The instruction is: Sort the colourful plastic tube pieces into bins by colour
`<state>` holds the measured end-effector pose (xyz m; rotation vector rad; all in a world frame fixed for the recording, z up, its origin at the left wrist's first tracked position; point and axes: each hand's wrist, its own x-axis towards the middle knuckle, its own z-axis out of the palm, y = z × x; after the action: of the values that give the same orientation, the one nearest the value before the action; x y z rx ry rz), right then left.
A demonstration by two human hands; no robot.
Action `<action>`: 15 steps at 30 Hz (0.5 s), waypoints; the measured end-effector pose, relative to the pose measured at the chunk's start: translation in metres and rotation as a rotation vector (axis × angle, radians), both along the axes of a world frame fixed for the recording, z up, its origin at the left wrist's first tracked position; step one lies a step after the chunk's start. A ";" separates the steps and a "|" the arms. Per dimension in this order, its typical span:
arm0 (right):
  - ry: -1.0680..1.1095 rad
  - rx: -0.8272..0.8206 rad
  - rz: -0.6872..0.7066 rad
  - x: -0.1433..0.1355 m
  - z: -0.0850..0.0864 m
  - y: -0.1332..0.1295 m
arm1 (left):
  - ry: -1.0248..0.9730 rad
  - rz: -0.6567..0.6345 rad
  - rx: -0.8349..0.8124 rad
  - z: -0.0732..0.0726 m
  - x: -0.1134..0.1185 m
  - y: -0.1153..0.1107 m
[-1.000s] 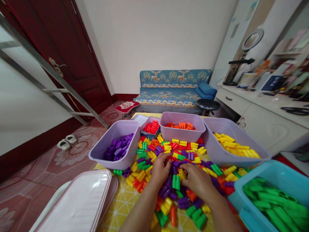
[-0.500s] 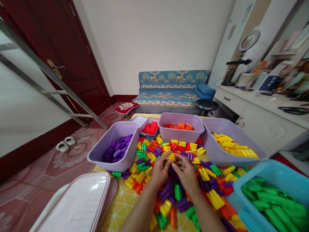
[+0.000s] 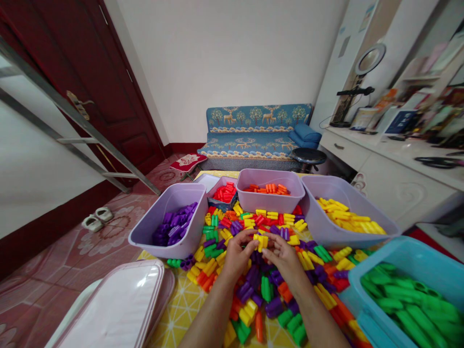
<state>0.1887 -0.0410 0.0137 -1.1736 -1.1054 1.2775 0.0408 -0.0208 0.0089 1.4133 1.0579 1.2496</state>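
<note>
Block grip, 2 hands: my left hand [image 3: 235, 257] and right hand [image 3: 285, 261] grasp 1 yellow block [image 3: 261, 242] between the fingertips.
The held block sits between my 2 thumbs, above the loose mixed blocks [image 3: 246, 292] on the patterned yellow tablecloth [image 3: 188, 299]; the fingers of each hand are bent around its sides. 5 containers border the loose blocks: at left, a lilac bin [image 3: 201, 217] with purple blocks [image 3: 176, 224]; at the far edge, a small tub [image 3: 225, 206] with red blocks [image 3: 225, 192] and a lilac box [image 3: 268, 203] with orange blocks [image 3: 271, 188]; at right, a lilac crate [image 3: 337, 234] with yellow pieces [image 3: 351, 217] and, nearer me, a teal bin [image 3: 357, 292] with green blocks [image 3: 416, 299]. A pale lid [image 3: 123, 299] lies at near left.
</note>
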 end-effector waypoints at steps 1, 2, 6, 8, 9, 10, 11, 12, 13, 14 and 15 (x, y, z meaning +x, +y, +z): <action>-0.009 -0.005 0.020 0.002 0.003 0.000 | 0.019 -0.005 -0.004 0.000 0.000 0.000; -0.024 -0.010 0.043 0.005 0.006 -0.001 | 0.039 -0.006 -0.004 0.000 0.000 0.000; -0.093 -0.020 0.061 0.022 0.025 0.005 | 0.062 0.001 0.018 0.002 0.001 -0.001; -0.043 0.057 -0.098 0.032 0.037 0.011 | 0.062 -0.006 0.012 0.003 0.001 -0.002; 0.025 0.129 -0.235 0.037 0.043 0.014 | 0.069 -0.005 0.011 0.004 0.001 -0.002; 0.115 0.211 -0.382 0.041 0.048 0.017 | 0.080 -0.002 0.014 0.004 0.001 -0.002; 0.210 0.283 -0.511 0.043 0.051 0.019 | 0.095 0.006 0.022 0.004 0.001 -0.002; 0.288 0.333 -0.602 0.045 0.052 0.020 | 0.115 0.018 0.040 0.004 0.001 -0.002; 0.326 0.351 -0.647 0.045 0.051 0.021 | 0.140 0.033 0.065 0.004 0.000 -0.002; 0.316 0.336 -0.648 0.044 0.046 0.021 | 0.169 0.051 0.099 0.003 0.000 -0.001; 0.260 0.297 -0.622 0.043 0.040 0.020 | 0.201 0.075 0.139 0.003 -0.001 0.000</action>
<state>0.2315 -0.0208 0.0533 -0.9823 -0.6339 0.7251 0.0402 -0.0206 0.0115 1.6452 1.1873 1.2748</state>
